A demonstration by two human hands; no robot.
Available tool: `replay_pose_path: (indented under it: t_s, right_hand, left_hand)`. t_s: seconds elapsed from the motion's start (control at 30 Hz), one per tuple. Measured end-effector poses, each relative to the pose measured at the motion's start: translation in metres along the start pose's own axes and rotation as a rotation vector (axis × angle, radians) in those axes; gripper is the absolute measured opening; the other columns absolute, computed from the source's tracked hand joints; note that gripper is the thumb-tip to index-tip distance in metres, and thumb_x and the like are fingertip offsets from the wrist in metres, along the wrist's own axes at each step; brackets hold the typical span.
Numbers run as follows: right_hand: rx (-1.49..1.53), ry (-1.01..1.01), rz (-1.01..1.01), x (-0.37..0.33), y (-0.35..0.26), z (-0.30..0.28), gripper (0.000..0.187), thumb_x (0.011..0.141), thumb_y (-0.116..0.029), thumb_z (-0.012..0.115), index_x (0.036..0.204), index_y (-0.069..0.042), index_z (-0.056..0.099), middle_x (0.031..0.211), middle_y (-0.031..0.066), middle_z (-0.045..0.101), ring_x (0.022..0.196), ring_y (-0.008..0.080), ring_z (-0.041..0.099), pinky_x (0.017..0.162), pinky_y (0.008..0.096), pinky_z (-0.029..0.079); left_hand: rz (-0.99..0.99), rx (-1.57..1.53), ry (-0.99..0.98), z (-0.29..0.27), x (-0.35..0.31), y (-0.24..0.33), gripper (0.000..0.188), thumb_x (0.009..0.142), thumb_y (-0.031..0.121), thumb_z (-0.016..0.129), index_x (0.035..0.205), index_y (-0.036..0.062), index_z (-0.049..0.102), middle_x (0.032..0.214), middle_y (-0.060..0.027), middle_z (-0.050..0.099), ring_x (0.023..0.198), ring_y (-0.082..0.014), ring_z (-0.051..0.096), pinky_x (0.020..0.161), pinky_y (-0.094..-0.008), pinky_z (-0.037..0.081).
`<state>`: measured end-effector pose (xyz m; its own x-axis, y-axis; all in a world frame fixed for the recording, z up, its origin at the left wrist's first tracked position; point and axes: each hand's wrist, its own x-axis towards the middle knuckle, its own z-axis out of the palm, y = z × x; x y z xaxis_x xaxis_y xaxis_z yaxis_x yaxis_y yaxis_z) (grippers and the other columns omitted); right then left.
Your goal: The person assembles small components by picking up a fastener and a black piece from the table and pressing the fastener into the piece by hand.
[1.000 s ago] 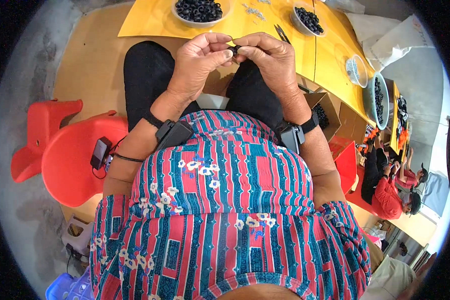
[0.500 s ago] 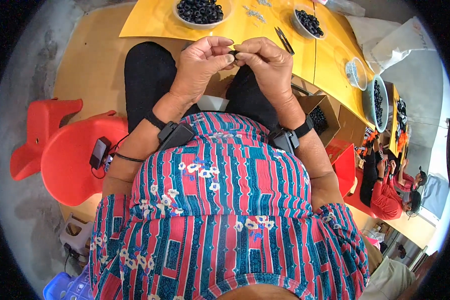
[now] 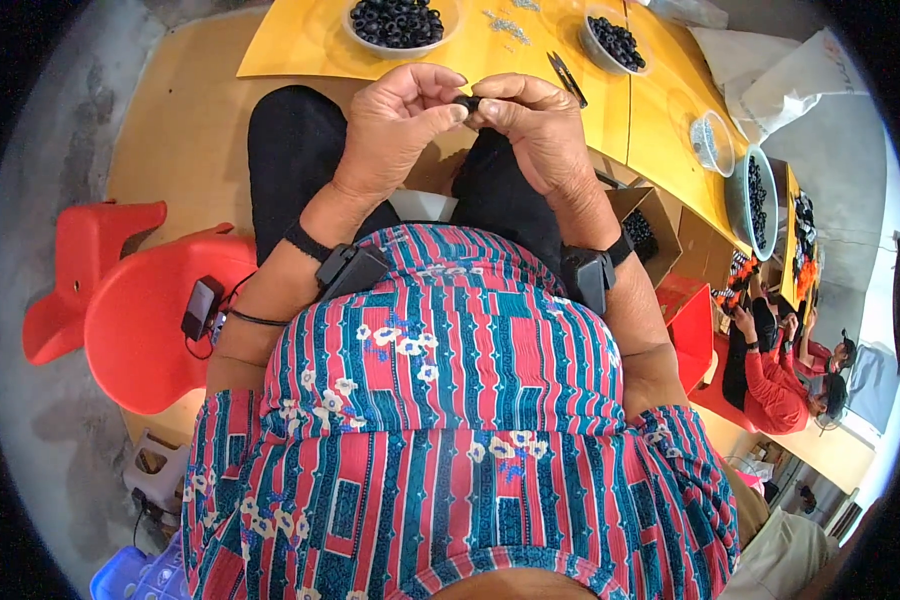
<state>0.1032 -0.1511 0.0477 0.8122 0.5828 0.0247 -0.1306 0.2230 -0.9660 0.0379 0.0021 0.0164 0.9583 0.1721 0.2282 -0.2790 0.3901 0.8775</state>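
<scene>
My left hand [image 3: 395,125] and my right hand [image 3: 545,130] meet above my lap, close to the table's near edge. Thumb and fingers of both pinch a small black piece [image 3: 467,103], perhaps ring-shaped; the fingertips cover most of it. Just beyond, on the yellow table [image 3: 515,65], stands a clear bowl [image 3: 457,35] heaped with black ring-shaped pieces [image 3: 398,22]. Small silvery bits [image 3: 510,28] lie in loose piles beside it. To the right of my hands rest black thread snips [image 3: 568,80].
Farther right are another bowl of black pieces [image 3: 615,45], a clear tub [image 3: 712,145] and a pale blue basin [image 3: 741,205]. An open cardboard box [image 3: 662,235] stands below the table edge. Red chairs [image 3: 140,320] are at left; two people [image 3: 785,385] sit at far right.
My right hand has turned slightly and its thumb has shifted on the black piece. The left hand has moved a little upward and left. Both keep their pinch.
</scene>
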Motion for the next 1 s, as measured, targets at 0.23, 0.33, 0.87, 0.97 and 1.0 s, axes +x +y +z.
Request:
replay_pose_path:
  t_s: [0.23, 0.33, 0.87, 0.97, 1.0]
  right_hand:
    - [-0.461, -0.013, -0.075, 0.000, -0.021, 0.003, 0.013, 0.078, 0.000, 0.063, 0.090, 0.003, 0.066, 0.080, 0.0061, 0.065, 0.069, 0.0111, 0.062, 0.062, 0.0233, 0.051]
    - [-0.664, -0.091, -0.250, -0.001, -0.026, 0.000, 0.014, 0.080, 0.001, 0.061, 0.094, 0.002, 0.065, 0.077, 0.0048, 0.063, 0.068, 0.0109, 0.061, 0.063, 0.0204, 0.050]
    - [-1.039, 0.037, -0.774, -0.002, -0.014, 0.005, 0.012, 0.071, -0.009, 0.069, 0.081, -0.007, 0.063, 0.071, 0.0041, 0.060, 0.060, 0.0166, 0.059, 0.054, 0.0262, 0.046]
    - [-1.033, -0.030, -0.686, -0.001, -0.022, 0.003, 0.012, 0.071, -0.010, 0.069, 0.082, -0.008, 0.063, 0.070, 0.0044, 0.060, 0.061, 0.0175, 0.060, 0.055, 0.0270, 0.047]
    - [-0.996, -0.068, -0.601, -0.001, -0.025, 0.004, 0.013, 0.071, -0.010, 0.069, 0.082, -0.008, 0.063, 0.070, 0.0046, 0.059, 0.063, 0.0181, 0.060, 0.055, 0.0271, 0.047]
  left_hand:
    - [0.035, 0.044, -0.002, -0.001, 0.001, 0.000, 0.023, 0.077, -0.006, 0.061, 0.099, -0.0005, 0.058, 0.088, -0.0036, 0.060, 0.080, -0.0080, 0.057, 0.073, -0.0205, 0.049]
    - [0.006, -0.015, -0.030, -0.001, 0.002, 0.001, 0.025, 0.078, -0.005, 0.061, 0.102, -0.0008, 0.057, 0.088, -0.0050, 0.061, 0.080, -0.0089, 0.058, 0.073, -0.0214, 0.050]
    - [-0.152, -0.209, -0.070, -0.001, 0.000, 0.004, 0.030, 0.083, 0.001, 0.058, 0.112, 0.0004, 0.051, 0.092, -0.0052, 0.059, 0.083, -0.0111, 0.058, 0.074, -0.0233, 0.050]
    - [-0.121, -0.153, -0.120, -0.004, 0.001, 0.003, 0.030, 0.083, 0.001, 0.058, 0.112, -0.0001, 0.051, 0.093, -0.0050, 0.058, 0.085, -0.0112, 0.057, 0.075, -0.0241, 0.051]
    - [-0.121, -0.153, -0.117, -0.005, 0.001, 0.002, 0.030, 0.083, 0.001, 0.058, 0.112, -0.0001, 0.051, 0.093, -0.0050, 0.058, 0.085, -0.0112, 0.057, 0.075, -0.0241, 0.051]
